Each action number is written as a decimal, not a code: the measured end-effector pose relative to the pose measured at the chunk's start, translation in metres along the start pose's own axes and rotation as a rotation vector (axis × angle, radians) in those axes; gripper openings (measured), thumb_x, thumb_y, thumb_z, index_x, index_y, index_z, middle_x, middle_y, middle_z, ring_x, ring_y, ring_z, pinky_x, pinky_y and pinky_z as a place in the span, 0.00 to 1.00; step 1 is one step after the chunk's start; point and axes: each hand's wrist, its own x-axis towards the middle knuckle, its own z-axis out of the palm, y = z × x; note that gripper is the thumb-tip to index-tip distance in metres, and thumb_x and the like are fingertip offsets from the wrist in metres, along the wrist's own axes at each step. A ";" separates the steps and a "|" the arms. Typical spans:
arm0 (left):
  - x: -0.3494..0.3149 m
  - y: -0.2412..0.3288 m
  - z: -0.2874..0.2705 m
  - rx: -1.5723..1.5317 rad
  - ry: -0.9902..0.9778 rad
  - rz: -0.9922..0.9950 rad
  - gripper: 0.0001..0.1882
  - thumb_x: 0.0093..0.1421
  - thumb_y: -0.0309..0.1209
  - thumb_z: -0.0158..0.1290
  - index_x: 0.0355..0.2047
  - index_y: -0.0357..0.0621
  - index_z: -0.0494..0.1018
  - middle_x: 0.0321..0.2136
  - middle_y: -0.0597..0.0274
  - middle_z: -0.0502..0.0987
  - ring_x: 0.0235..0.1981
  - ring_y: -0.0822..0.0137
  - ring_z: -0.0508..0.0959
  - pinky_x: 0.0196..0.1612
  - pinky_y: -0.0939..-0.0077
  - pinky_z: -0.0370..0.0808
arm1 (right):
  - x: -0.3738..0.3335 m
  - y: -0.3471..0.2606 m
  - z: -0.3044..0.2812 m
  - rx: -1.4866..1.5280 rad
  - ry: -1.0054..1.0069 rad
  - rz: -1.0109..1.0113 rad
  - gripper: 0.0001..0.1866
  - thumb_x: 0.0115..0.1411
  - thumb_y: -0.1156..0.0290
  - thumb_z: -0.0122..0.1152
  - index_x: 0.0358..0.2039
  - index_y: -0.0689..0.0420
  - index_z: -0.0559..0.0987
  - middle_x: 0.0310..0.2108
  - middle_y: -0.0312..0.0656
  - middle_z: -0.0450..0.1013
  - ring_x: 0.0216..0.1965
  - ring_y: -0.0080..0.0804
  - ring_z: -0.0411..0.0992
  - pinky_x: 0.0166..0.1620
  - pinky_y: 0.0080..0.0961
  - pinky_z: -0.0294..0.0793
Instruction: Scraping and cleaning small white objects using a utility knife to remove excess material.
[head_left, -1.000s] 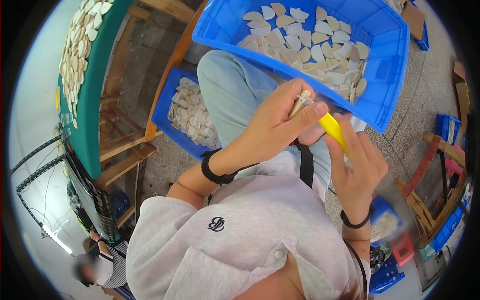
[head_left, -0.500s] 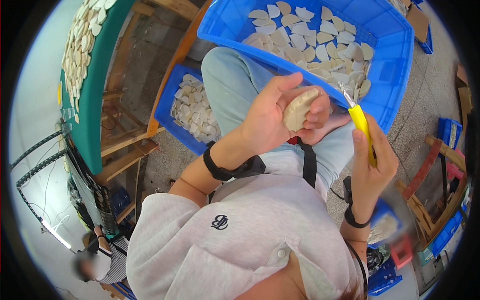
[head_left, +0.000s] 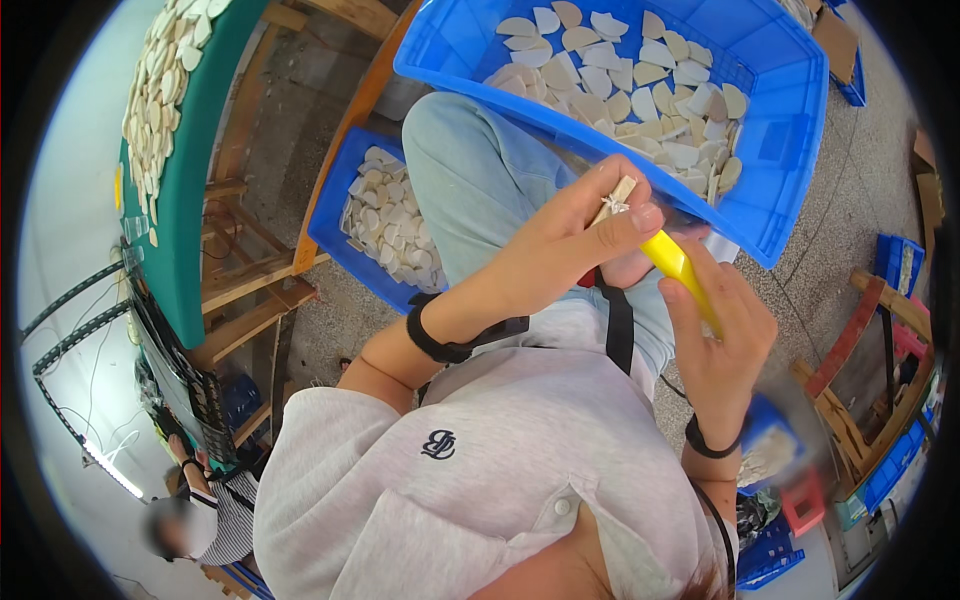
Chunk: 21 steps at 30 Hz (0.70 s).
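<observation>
My left hand [head_left: 575, 235] pinches a cream half-round piece [head_left: 625, 188], which is turned edge-on so that only a narrow strip shows past the fingers. My right hand [head_left: 720, 325] is wrapped round a yellow-handled hand tool [head_left: 675, 262] slanting up to the left. Its metal tip is at the piece, partly hidden by my left thumb, and small whitish bits show there. Just beyond my hands stands a large blue bin [head_left: 600, 125], and in it lie many cream and white half-round pieces [head_left: 650, 75].
A smaller blue bin [head_left: 325, 225] full of similar pieces stands on the floor at the left. Further left, more pieces lie on a green table [head_left: 215, 110] with a wooden frame. Another person [head_left: 205, 515] is at the lower left. Wooden framing [head_left: 850, 420] stands at the right.
My left hand has turned the piece from its flat face to its edge. My right hand has moved left, bringing the tool's tip from apart to the piece.
</observation>
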 end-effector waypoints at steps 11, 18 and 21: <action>0.004 -0.005 0.003 -0.080 0.038 0.005 0.14 0.64 0.41 0.39 0.31 0.43 0.64 0.28 0.71 0.63 0.31 0.80 0.61 0.35 0.86 0.60 | -0.001 -0.003 0.006 -0.171 0.087 -0.028 0.18 0.47 0.68 0.66 0.40 0.55 0.78 0.17 0.36 0.65 0.14 0.30 0.62 0.18 0.24 0.60; 0.011 -0.006 -0.010 -0.692 -0.149 -0.163 0.23 0.59 0.52 0.33 0.19 0.47 0.59 0.21 0.66 0.60 0.24 0.69 0.59 0.26 0.78 0.56 | 0.002 0.003 0.000 0.008 0.238 0.175 0.14 0.53 0.71 0.61 0.40 0.62 0.77 0.30 0.45 0.75 0.28 0.32 0.73 0.32 0.22 0.70; 0.014 -0.012 -0.015 -0.793 -0.265 -0.170 0.21 0.60 0.48 0.33 0.18 0.47 0.58 0.21 0.65 0.59 0.24 0.69 0.58 0.27 0.77 0.56 | 0.001 0.002 -0.003 0.021 0.227 0.219 0.14 0.55 0.71 0.60 0.40 0.64 0.76 0.32 0.45 0.75 0.30 0.27 0.73 0.34 0.19 0.69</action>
